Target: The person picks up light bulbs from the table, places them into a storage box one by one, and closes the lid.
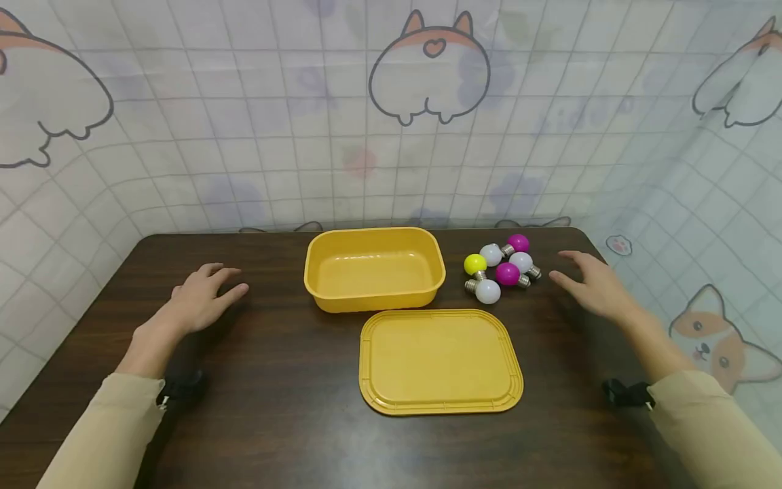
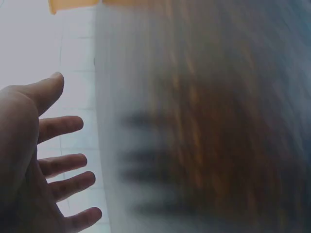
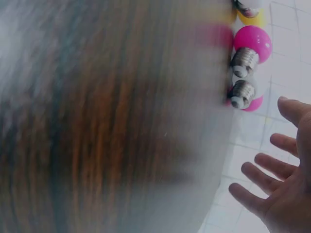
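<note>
My left hand [image 1: 199,297] hovers over the left side of the dark table, fingers spread and holding nothing. Nearest to it is a yellow plastic tub [image 1: 374,301], which stands at the back middle. On the right my right hand [image 1: 592,285] is also empty, its fingers loosely extended just beside a cluster of light bulbs. The cluster has white bulbs [image 1: 488,291], magenta bulbs [image 1: 508,274] and one yellow bulb [image 1: 475,264], all with metal screw bases. A flat yellow lid [image 1: 441,361] lies in front of the tub. In the right wrist view a magenta bulb [image 3: 253,42] shows beyond the thumb.
The dark wooden table [image 1: 275,407] meets a cloth backdrop [image 1: 256,136] with a grid and corgi drawings at its back and sides. Black wrist straps [image 1: 626,392] show at the sleeve cuffs.
</note>
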The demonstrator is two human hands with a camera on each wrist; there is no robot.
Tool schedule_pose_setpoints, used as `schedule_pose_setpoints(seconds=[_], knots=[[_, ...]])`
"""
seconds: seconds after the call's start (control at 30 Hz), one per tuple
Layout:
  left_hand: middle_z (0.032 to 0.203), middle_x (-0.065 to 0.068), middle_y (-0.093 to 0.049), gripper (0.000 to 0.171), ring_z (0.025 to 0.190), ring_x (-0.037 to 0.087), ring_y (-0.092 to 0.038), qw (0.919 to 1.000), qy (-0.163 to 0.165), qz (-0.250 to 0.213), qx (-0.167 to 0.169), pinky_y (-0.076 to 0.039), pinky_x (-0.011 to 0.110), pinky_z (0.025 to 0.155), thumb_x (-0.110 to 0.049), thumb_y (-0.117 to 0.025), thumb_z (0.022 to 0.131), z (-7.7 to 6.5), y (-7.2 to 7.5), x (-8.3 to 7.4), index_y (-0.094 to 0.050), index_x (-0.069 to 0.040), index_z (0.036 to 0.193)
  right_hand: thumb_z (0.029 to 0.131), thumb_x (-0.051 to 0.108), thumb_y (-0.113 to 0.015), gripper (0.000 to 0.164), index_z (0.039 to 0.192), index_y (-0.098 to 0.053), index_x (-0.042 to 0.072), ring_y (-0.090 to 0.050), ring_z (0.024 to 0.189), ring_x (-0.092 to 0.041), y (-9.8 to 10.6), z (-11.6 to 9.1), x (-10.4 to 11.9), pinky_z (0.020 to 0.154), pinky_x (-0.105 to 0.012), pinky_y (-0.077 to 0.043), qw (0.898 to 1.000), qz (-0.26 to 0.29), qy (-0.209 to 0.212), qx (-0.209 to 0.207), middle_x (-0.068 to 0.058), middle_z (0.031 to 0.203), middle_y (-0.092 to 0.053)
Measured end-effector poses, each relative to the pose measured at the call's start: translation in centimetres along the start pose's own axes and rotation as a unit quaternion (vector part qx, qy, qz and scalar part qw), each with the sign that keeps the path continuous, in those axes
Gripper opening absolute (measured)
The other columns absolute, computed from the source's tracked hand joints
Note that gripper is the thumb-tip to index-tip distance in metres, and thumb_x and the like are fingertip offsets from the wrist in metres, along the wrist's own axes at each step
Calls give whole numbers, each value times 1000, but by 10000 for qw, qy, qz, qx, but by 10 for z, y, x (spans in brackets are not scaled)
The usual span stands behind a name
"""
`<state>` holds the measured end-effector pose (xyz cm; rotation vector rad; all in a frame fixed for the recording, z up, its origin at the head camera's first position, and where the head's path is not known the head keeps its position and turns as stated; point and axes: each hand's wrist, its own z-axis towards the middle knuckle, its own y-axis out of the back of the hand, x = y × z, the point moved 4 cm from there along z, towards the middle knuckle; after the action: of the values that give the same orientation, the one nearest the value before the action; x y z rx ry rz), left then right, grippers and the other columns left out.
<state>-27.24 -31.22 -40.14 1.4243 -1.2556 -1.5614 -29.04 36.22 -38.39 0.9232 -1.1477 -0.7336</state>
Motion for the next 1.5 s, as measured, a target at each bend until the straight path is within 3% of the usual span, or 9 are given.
schedule_pose_setpoints(seconds=[0.13,0.33,0.6,0.77,0.87,1.0,1.23,1.33,1.5], knots=[[154,38,-25,71,138,60,-26,9998,-102,-164,-53,-23,83,99,-54,-40,109,4,0,-9,-42,1,153,106,33,-59,59,145,-45,-8,-49,125,-55,1,1,4,100,-71,-41,9998,169,-32,-124,-36,139,-50],[148,35,-37,62,134,55,-37,9972,-379,-616,-209,-32,72,106,-44,-48,109,10,2,-29,-48,5,147,104,31,-64,53,142,-51,-4,-51,125,-53,0,2,7,100,-69,-43,9984,487,-100,-267,-33,137,-54],[126,22,-60,51,110,38,-59,9870,-322,-1425,-674,-52,55,90,-39,-53,108,18,2,-51,-58,1,139,103,30,-66,49,137,-55,-3,-52,126,-49,-4,7,8,99,-67,-44,9965,704,-220,-401,-28,135,-57],[122,20,-65,52,99,34,-68,9776,-105,-2042,-508,-58,46,83,-42,-54,107,23,-2,-61,-57,-2,141,103,29,-66,47,135,-56,-3,-54,125,-49,-6,12,12,100,-66,-45,9950,847,-242,-464,-28,133,-59],[131,24,-61,51,108,39,-67,9636,-69,-2654,-317,-59,48,90,-35,-56,107,26,-5,-67,-53,1,143,102,29,-67,47,134,-56,-4,-54,125,-48,-8,14,13,100,-65,-45,9946,886,-301,-451,-28,133,-59],[139,28,-52,51,120,45,-60,9373,-58,-3482,-156,-58,43,91,-25,-58,107,29,-11,-72,-47,7,146,102,29,-67,48,135,-56,-3,-53,126,-47,-11,18,14,101,-65,-45,9942,924,-402,-390,-28,135,-58],[144,28,-45,59,122,45,-55,8961,29,-4437,-30,-59,37,91,-24,-60,107,35,-19,-79,-38,7,152,101,28,-68,48,136,-56,-3,-53,126,-46,-18,27,11,100,-64,-47,9934,1002,-479,-292,-29,134,-58],[145,27,-43,61,118,39,-57,8820,59,-4713,20,-58,38,92,-23,-60,106,37,-20,-83,-36,7,153,101,29,-68,49,136,-55,-2,-53,127,-46,-21,30,11,100,-63,-48,9929,1035,-527,-256,-28,134,-59],[142,26,-44,65,106,21,-61,8681,115,-4961,135,-58,37,93,-22,-62,105,41,-23,-86,-32,7,155,102,30,-67,50,137,-55,-2,-53,128,-46,-25,34,9,101,-62,-47,9924,1061,-584,-207,-29,136,-58]])
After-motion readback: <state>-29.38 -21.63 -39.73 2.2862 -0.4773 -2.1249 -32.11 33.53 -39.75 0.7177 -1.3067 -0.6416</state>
